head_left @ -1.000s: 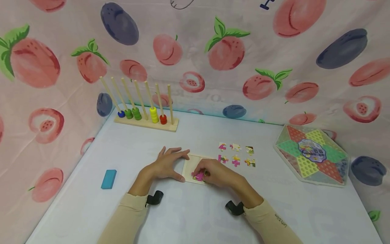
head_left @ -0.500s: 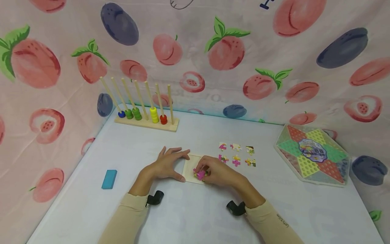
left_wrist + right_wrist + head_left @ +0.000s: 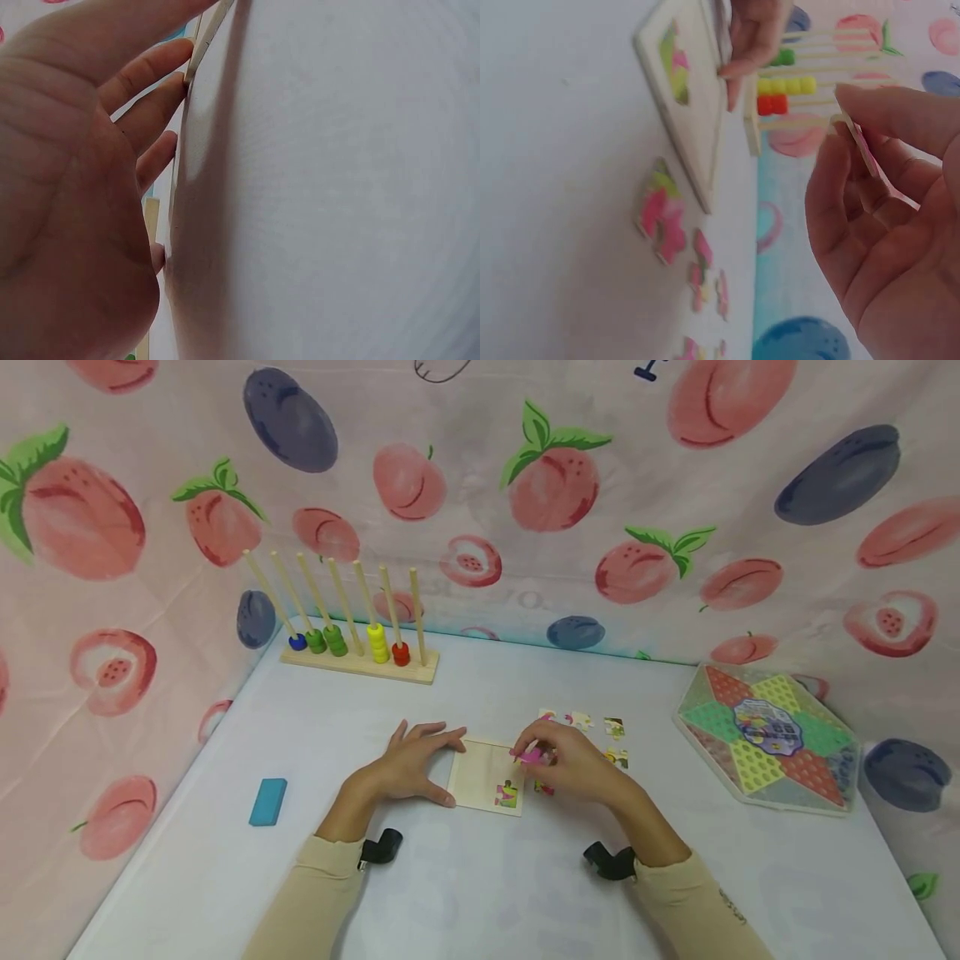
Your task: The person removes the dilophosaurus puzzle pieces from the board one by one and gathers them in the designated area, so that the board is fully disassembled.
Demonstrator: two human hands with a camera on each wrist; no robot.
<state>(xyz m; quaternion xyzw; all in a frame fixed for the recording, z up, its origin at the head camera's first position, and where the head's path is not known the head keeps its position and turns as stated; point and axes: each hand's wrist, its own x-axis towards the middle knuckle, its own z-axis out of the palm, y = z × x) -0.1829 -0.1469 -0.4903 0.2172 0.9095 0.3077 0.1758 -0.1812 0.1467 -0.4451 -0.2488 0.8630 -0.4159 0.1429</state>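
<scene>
My left hand [image 3: 408, 764] rests at the left side of a shallow wooden puzzle tray [image 3: 476, 772], thumb and index finger spread along its edge. In the left wrist view the left hand [image 3: 82, 172] has its fingers extended, fingertips at the tray's rim. A puzzle piece [image 3: 507, 793] in green and pink lies in the tray's near right corner. My right hand [image 3: 573, 764] holds a pink puzzle piece [image 3: 531, 756] over the tray's right edge. In the right wrist view, thumb and fingers pinch this thin piece [image 3: 866, 154] edge-on.
Several loose puzzle pieces [image 3: 615, 727] lie right of the tray, some partly behind the right hand. A counting rack [image 3: 360, 668] with coloured beads stands at the back left. A blue block [image 3: 267, 802] lies left, and a hexagonal game box [image 3: 768, 739] right.
My right hand has moved right and away from the tray's near right corner with the pink puzzle piece, uncovering the piece in that corner. The left hand stays at the tray's edge.
</scene>
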